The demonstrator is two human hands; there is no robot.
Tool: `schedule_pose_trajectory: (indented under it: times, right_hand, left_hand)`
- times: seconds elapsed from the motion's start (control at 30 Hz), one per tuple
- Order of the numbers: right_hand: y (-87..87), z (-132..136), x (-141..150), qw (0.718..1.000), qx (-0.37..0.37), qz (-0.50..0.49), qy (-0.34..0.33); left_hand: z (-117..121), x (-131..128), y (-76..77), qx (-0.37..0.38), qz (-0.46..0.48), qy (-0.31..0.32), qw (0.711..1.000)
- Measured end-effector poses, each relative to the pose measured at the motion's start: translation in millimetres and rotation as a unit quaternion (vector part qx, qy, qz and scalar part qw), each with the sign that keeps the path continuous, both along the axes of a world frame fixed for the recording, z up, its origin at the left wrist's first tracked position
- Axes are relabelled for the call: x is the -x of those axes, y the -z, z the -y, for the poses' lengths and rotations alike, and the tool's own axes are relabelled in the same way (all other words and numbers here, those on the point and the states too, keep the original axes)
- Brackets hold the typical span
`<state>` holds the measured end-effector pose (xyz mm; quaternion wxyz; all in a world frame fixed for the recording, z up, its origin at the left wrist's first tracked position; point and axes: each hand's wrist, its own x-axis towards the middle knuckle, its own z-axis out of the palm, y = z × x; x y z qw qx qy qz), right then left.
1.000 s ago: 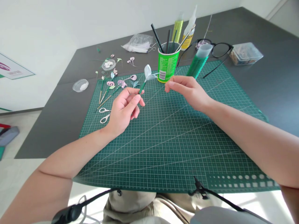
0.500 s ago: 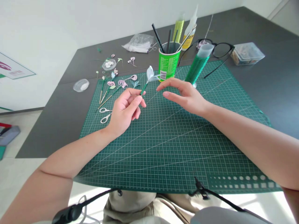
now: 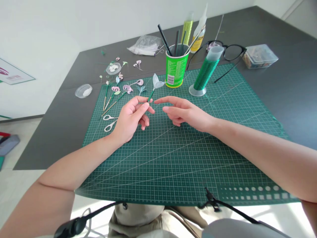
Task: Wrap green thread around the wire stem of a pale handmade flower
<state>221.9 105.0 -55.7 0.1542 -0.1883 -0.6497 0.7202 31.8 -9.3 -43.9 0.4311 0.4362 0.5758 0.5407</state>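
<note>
Between the thumb and fingers of my left hand [image 3: 135, 115] is the green-wrapped stem of a small craft flower [image 3: 156, 83]. Its pale blue petals point up and away from me. My right hand [image 3: 183, 111] hovers just to the right of the stem, index finger stretched toward it and thumb apart. No object shows in the right hand, and I cannot see whether a fine thread runs between the hands. Both hands are over the green cutting mat [image 3: 158, 158]. White-handled scissors [image 3: 109, 122] lie beside my left hand, their blades hidden behind it.
Several finished flowers on sticks [image 3: 115, 94] lie at the mat's left. Behind my hands stand a green paper cup [image 3: 176, 67] of tools and a spool of green thread [image 3: 206, 72]. Black glasses [image 3: 232, 53], a glue bottle [image 3: 198, 38] and a clear box [image 3: 260, 57] are farther back.
My right hand has moved down and left, from near the spool to close beside the stem. The left hand keeps its hold on the flower, nearly still. The spool's base is now uncovered.
</note>
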Motion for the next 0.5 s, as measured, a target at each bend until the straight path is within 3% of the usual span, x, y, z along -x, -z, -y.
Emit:
schedule_pose_trajectory:
  times: [0.23, 0.33, 0.5]
  right_hand:
    - [-5.6, 1.8, -1.4, 0.983, -0.178, 0.034, 0.028]
    - [-10.2, 1.5, -3.8, 0.977, -0.211, 0.007, 0.014]
    - [-23.1, 0.8, -9.3, 0.977, -0.212, -0.030, 0.003]
  left_hand:
    - [-4.5, 0.2, 1.5, 0.040, 0.028, -0.021, 0.999]
    - [-5.6, 1.7, 2.7, 0.055, 0.022, -0.012, 0.998]
    - [-4.2, 3.7, 7.5, 0.145, 0.006, 0.140, 0.979]
